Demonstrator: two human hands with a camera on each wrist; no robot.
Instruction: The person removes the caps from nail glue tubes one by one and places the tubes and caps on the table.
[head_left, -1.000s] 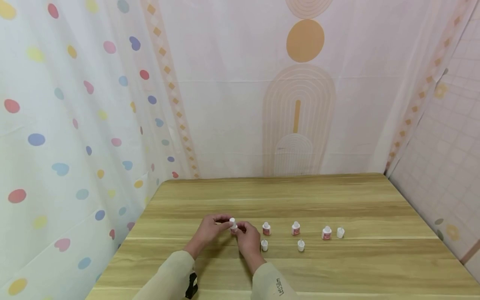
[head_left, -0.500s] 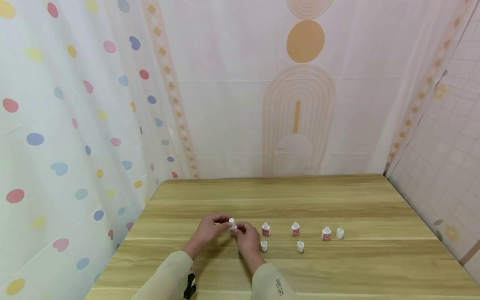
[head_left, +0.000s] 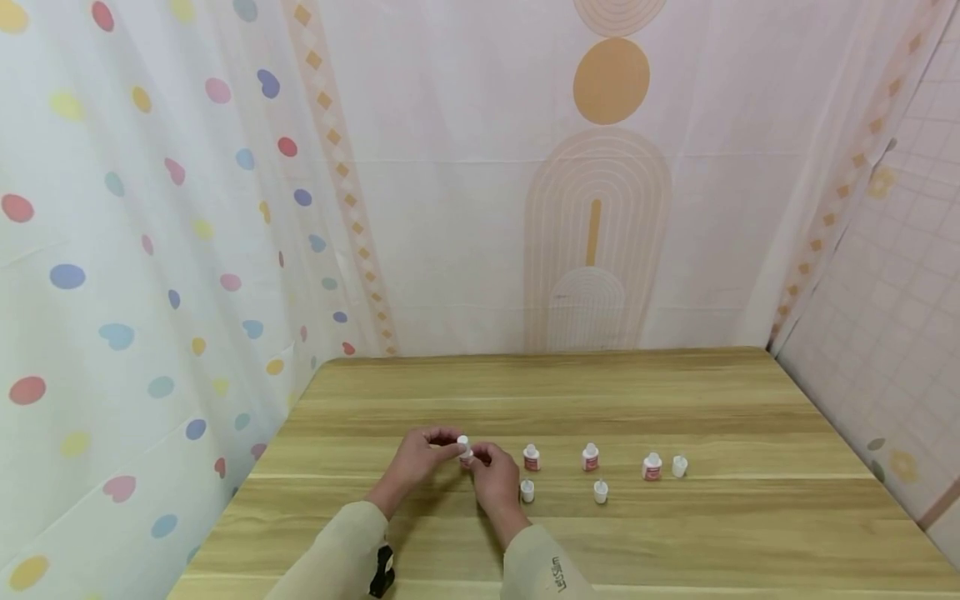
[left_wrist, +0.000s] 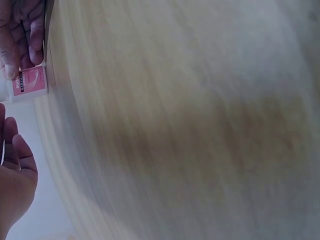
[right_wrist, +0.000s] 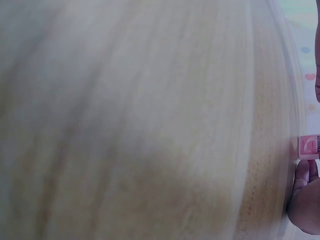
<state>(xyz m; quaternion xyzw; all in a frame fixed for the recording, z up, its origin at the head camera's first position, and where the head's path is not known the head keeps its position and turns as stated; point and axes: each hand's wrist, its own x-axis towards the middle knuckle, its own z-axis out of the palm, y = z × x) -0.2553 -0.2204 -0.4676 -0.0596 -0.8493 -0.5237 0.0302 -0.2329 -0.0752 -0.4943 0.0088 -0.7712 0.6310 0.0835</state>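
Note:
A small white bottle (head_left: 467,458) with a pink label stands upright on the table, between my two hands. The thumb and fingers of my left hand (head_left: 415,463) pinch its white cap (head_left: 463,441) at the top. My right hand (head_left: 498,485) grips the bottle's body low down, from the right side. In the left wrist view the pink label (left_wrist: 31,81) shows clearly, with the right thumb and fingers on the bottle's side. Only the bottle's lower part (right_wrist: 308,146) appears at the right edge of the right wrist view.
To the right stand three uncapped bottles with pink labels (head_left: 532,458) (head_left: 591,457) (head_left: 652,467). Three white caps with thin applicators pointing up (head_left: 528,492) (head_left: 601,492) (head_left: 679,467) sit near them. The wooden table (head_left: 675,550) meets patterned curtains behind and on the left.

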